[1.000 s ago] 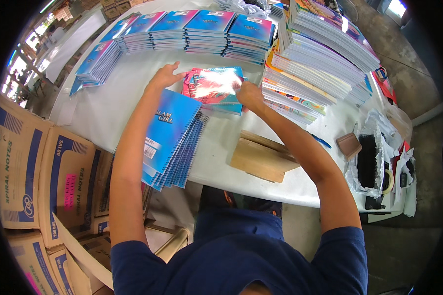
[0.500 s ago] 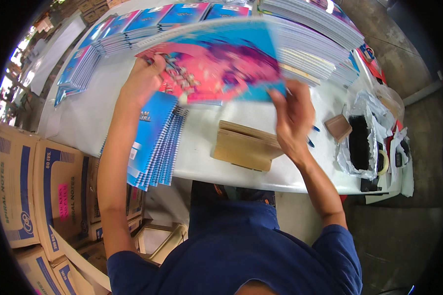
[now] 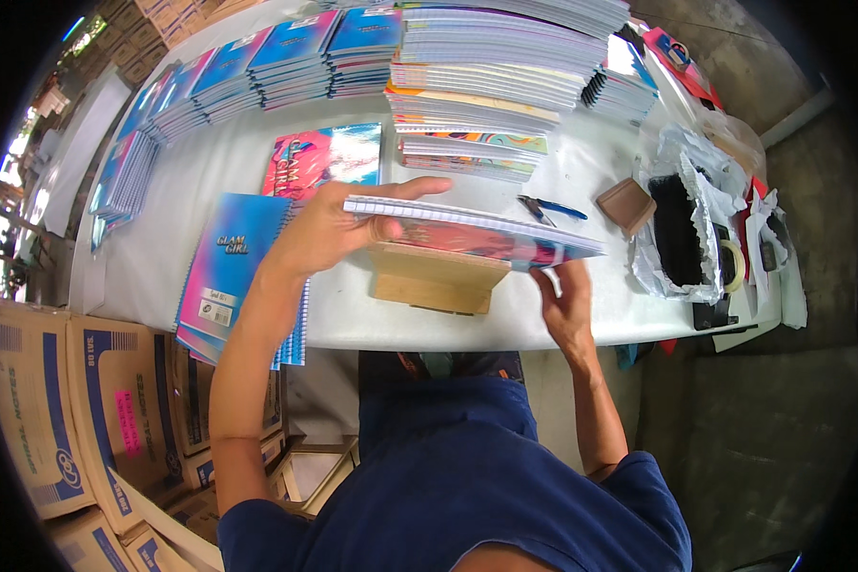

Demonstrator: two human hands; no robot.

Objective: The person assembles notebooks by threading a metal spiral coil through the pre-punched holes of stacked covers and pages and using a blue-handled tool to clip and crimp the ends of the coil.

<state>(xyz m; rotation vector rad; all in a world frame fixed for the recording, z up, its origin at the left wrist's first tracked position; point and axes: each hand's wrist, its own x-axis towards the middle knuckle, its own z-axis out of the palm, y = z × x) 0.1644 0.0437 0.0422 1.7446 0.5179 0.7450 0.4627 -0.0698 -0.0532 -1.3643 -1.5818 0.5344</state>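
My left hand [image 3: 326,229] grips the left end of a spiral notebook [image 3: 477,236], with the thumb on the near side and the index finger stretched along the top. The notebook is tilted nearly edge-on, its pink and blue cover facing me. At its lower right corner, the fingers of my right hand [image 3: 569,303] pinch the edge. Just below the notebook stands a brown angled block [image 3: 434,284], partly hidden by it. A fanned stack of blue spiral notebooks [image 3: 234,257] lies beside my left forearm. Behind it is a pink and blue notebook [image 3: 329,157].
Blue notebook stacks [image 3: 291,43] line the table's far left edge. A tall notebook pile [image 3: 496,76] stands at the back. Blue-handled pliers [image 3: 553,208], a brown block [image 3: 626,206] and a paper-lined box [image 3: 682,248] sit at right. Cartons [image 3: 124,410] are stacked at lower left.
The notebook has come down and nearer, turning from its open-facing cover to almost edge-on above the brown block. Both hands have lowered with it. A pink and blue notebook behind is now uncovered.
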